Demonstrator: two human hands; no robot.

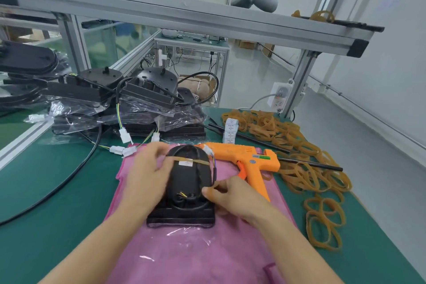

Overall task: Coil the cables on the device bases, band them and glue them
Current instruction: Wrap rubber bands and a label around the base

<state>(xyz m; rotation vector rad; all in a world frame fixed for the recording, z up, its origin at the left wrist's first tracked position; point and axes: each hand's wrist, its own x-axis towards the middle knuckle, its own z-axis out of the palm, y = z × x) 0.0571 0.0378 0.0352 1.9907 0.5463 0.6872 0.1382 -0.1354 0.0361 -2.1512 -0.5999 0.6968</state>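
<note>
Left hand (147, 177) curled on the left side of the base (184, 187), fingers at a stretched band (187, 160), right hand (232, 196) pinching the cable (214, 174) at its right edge, base on pink cloth (196, 249), long axis running away from the person, rounded end far, glue gun (244, 159) just right, loose bands (306, 159) beyond

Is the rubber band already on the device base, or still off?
On: a rubber band stretches across the device base over the coiled cable.
</note>
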